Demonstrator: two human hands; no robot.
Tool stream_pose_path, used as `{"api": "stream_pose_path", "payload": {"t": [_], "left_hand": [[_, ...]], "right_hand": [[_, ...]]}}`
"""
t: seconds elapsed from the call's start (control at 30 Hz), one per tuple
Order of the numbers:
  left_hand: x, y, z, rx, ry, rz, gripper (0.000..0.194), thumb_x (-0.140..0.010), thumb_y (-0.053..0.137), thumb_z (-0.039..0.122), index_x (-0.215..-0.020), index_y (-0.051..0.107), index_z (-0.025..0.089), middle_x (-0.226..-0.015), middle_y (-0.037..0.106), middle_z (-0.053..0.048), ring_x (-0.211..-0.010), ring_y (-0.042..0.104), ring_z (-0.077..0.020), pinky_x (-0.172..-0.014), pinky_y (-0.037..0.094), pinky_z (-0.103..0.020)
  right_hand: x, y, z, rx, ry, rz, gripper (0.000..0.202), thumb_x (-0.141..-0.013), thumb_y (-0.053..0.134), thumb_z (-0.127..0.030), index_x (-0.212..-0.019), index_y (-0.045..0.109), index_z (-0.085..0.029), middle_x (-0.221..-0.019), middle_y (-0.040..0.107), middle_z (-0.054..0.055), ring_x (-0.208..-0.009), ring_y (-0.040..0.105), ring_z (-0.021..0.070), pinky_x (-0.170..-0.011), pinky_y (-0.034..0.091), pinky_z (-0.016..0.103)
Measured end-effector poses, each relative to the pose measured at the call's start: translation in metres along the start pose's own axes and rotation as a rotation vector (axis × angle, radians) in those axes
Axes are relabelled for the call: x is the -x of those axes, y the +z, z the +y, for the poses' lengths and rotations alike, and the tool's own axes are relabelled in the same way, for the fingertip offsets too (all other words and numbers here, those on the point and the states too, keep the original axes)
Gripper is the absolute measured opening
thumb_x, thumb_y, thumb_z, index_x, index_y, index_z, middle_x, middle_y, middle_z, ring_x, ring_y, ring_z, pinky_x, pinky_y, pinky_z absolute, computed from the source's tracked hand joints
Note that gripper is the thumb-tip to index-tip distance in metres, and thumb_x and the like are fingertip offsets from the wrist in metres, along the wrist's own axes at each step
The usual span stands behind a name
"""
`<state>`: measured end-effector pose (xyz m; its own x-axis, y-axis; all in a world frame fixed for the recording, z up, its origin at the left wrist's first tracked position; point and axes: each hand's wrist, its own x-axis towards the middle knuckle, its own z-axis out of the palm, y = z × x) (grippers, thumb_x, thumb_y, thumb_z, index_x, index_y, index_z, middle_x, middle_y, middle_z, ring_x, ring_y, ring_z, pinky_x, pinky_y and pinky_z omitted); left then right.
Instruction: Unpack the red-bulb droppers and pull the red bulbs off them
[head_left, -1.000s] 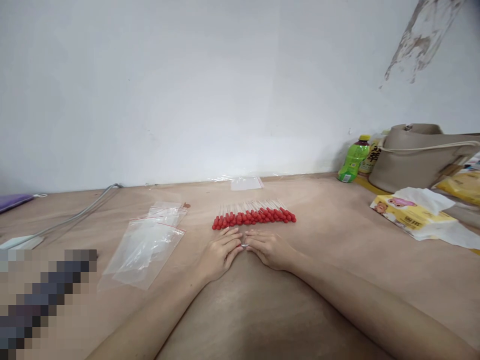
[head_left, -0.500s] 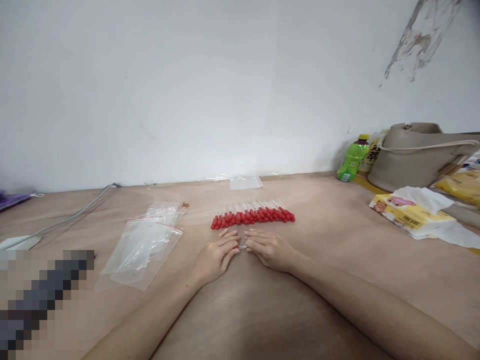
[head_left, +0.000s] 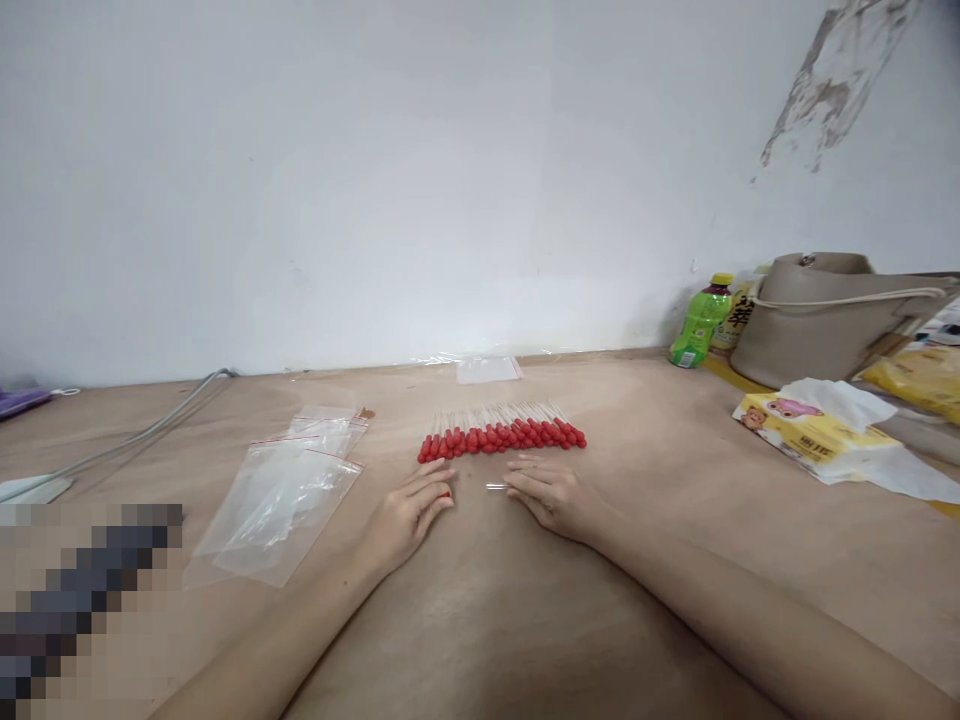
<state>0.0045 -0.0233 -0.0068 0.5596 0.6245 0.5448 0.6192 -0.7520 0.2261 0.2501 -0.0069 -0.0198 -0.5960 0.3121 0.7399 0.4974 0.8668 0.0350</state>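
Observation:
My left hand (head_left: 414, 512) is closed in a pinch, and a small red piece (head_left: 448, 494) shows between its thumb and fingers. Most of that piece is hidden. To the right, my right hand (head_left: 551, 492) is closed on a thin, shiny clear stick (head_left: 495, 487) whose end pokes out to the left. A gap separates the two hands. Just beyond them lies a row of many red-headed thin sticks (head_left: 501, 436), red ends toward me and pale stems pointing to the wall.
Clear zip bags (head_left: 281, 500) lie overlapped on the left. Another bag (head_left: 489, 370) rests near the wall. On the right are a green bottle (head_left: 701, 322), a yellow tissue pack (head_left: 814, 440) and a beige handbag (head_left: 799, 325). A grey cable (head_left: 150, 432) runs along the left.
My hands have moved apart, the left one going left with the red piece. The clear stick that spanned between them now stays only in my right hand.

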Motion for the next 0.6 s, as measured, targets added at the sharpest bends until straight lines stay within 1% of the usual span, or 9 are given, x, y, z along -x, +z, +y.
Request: {"api": "stream_pose_path", "payload": {"t": [0.07,0.13,0.2,0.3,0.37,0.43,0.5,0.6], "left_hand": [[0.001,-0.004,-0.002,-0.050,-0.047,0.044,0.018,-0.087,0.045,0.028,-0.090,0.061,0.020,-0.095,0.062,-0.006,-0.090,0.057,-0.0175,-0.080,0.048,-0.032],[-0.001,-0.009,-0.006,-0.119,-0.143,0.097,0.021,-0.086,0.044,0.030,-0.091,0.061,0.020,-0.085,0.058,-0.005,-0.079,0.056,-0.0158,-0.070,0.048,-0.028],[-0.003,-0.017,-0.015,-0.186,-0.265,0.126,0.025,-0.086,0.041,0.032,-0.090,0.061,0.019,-0.081,0.054,-0.005,-0.076,0.054,-0.0168,-0.068,0.047,-0.029],[-0.003,-0.031,-0.033,-0.260,-0.445,0.076,0.028,-0.084,0.038,0.030,-0.090,0.061,0.016,-0.080,0.052,-0.007,-0.077,0.054,-0.0195,-0.071,0.046,-0.032],[-0.002,-0.039,-0.044,-0.298,-0.547,0.027,0.029,-0.081,0.039,0.028,-0.096,0.060,0.015,-0.082,0.053,-0.007,-0.075,0.055,-0.0200,-0.071,0.046,-0.033],[-0.001,-0.045,-0.051,-0.329,-0.619,0.009,0.032,-0.078,0.042,0.028,-0.104,0.056,0.015,-0.083,0.056,-0.008,-0.072,0.057,-0.0199,-0.069,0.046,-0.033],[0.001,-0.048,-0.054,-0.349,-0.663,0.005,0.034,-0.077,0.044,0.030,-0.106,0.053,0.015,-0.081,0.058,-0.007,-0.070,0.057,-0.0203,-0.068,0.046,-0.032],[0.002,-0.050,-0.055,-0.353,-0.696,-0.024,0.034,-0.075,0.048,0.035,-0.103,0.052,0.015,-0.076,0.060,-0.006,-0.069,0.059,-0.0213,-0.065,0.046,-0.032]], "right_hand": [[-0.001,0.000,-0.001,0.049,0.035,0.003,0.016,-0.084,0.050,-0.022,-0.096,0.060,-0.019,-0.069,0.061,0.002,-0.070,0.056,0.0141,-0.070,0.045,0.030],[-0.003,0.001,-0.005,0.109,0.068,-0.016,0.017,-0.083,0.051,-0.026,-0.097,0.061,-0.021,-0.063,0.056,0.001,-0.065,0.050,0.0144,-0.063,0.040,0.030],[-0.006,0.002,-0.008,0.126,0.106,-0.044,0.022,-0.084,0.048,-0.023,-0.103,0.059,-0.019,-0.066,0.054,0.003,-0.066,0.047,0.0149,-0.062,0.037,0.029],[-0.010,0.004,-0.012,0.067,0.149,-0.081,0.029,-0.085,0.041,-0.015,-0.111,0.053,-0.014,-0.075,0.056,0.005,-0.070,0.047,0.0150,-0.065,0.037,0.029],[-0.014,0.007,-0.014,0.026,0.161,-0.079,0.025,-0.085,0.039,-0.013,-0.105,0.054,-0.013,-0.078,0.057,0.006,-0.072,0.047,0.0150,-0.067,0.037,0.028],[-0.019,0.011,-0.017,0.047,0.159,-0.069,0.021,-0.085,0.037,-0.013,-0.091,0.057,-0.013,-0.074,0.057,0.006,-0.069,0.047,0.0152,-0.064,0.036,0.028],[-0.023,0.018,-0.018,0.116,0.132,-0.072,0.020,-0.084,0.038,-0.013,-0.078,0.057,-0.014,-0.068,0.055,0.005,-0.065,0.045,0.0156,-0.061,0.034,0.028],[-0.030,0.030,-0.020,0.199,0.085,-0.117,0.018,-0.081,0.041,-0.012,-0.071,0.055,-0.015,-0.066,0.053,0.005,-0.063,0.045,0.0161,-0.060,0.033,0.029]]}}
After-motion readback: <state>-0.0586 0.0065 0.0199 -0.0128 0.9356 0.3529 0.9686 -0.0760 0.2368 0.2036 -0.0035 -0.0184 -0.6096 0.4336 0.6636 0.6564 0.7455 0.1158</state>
